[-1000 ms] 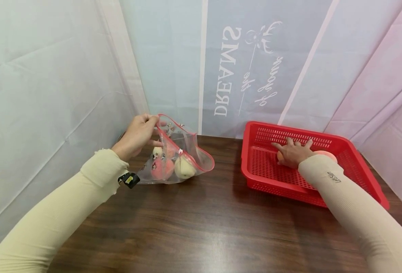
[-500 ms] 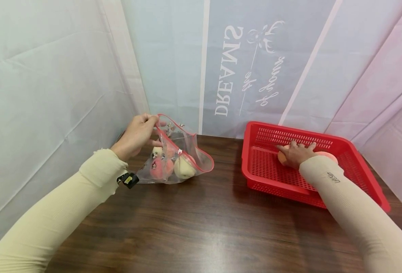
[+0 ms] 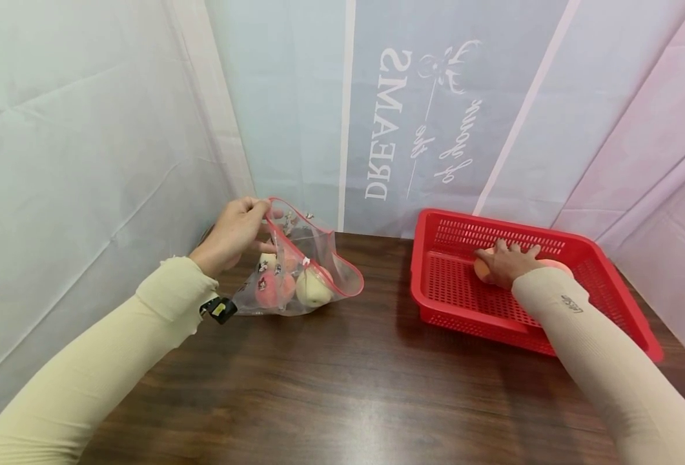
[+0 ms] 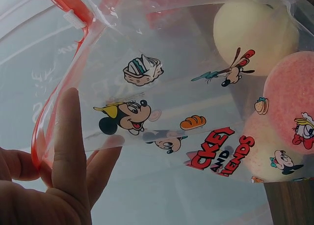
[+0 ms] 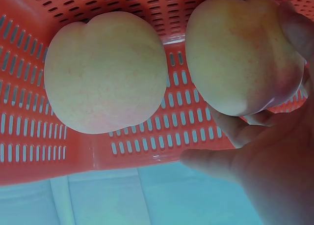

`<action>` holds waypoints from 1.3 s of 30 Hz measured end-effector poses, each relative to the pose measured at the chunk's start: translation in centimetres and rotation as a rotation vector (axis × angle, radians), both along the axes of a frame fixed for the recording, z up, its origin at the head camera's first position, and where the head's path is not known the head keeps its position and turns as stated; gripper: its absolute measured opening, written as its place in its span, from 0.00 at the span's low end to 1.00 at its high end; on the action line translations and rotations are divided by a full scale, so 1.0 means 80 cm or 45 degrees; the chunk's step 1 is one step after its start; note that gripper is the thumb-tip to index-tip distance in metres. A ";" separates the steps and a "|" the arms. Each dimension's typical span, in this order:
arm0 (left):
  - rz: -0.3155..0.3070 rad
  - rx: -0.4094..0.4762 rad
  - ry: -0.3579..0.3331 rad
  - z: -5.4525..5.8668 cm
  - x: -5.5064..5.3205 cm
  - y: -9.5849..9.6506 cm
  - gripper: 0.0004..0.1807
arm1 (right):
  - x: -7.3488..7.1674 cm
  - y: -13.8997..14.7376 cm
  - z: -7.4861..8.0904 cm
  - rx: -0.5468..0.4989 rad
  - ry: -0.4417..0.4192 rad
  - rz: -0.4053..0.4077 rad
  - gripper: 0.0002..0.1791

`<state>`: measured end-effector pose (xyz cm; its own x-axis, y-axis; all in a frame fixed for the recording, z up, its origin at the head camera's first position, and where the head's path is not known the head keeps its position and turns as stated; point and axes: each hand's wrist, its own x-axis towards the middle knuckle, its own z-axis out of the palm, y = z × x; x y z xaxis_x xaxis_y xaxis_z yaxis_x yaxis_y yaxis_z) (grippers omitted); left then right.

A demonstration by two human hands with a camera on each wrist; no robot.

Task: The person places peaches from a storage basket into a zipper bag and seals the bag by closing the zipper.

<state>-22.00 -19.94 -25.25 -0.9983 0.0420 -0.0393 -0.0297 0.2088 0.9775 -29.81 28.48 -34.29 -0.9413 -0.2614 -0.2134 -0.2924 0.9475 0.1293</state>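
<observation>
While the left hand (image 3: 232, 236) pinches the clear bag (image 4: 169, 97) by its rim, I see at least three fruits (image 4: 294, 97) inside. Two peaches (image 5: 105, 72) left in the red basket (image 3: 464, 324), right hand (image 3: 511, 266) gripping one. I'd call bagging past halfway.
</observation>
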 end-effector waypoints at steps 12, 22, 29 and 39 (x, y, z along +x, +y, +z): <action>-0.009 -0.012 -0.031 0.002 0.004 0.007 0.16 | 0.004 0.003 0.015 -0.033 0.046 0.064 0.35; -0.023 -0.032 -0.024 0.001 0.006 0.010 0.17 | 0.013 0.010 0.028 -0.121 0.037 0.097 0.39; -0.028 -0.034 -0.014 -0.001 0.008 0.010 0.17 | 0.013 0.010 0.034 -0.161 0.053 0.110 0.40; -0.019 -0.037 -0.003 -0.003 0.008 0.010 0.17 | 0.017 0.009 0.039 -0.204 0.069 0.085 0.43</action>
<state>-21.36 -19.13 -25.50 -0.9975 0.0556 -0.0429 -0.0285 0.2374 0.9710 -28.45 29.16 -31.14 -0.9297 -0.3505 -0.1136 -0.3522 0.9359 -0.0046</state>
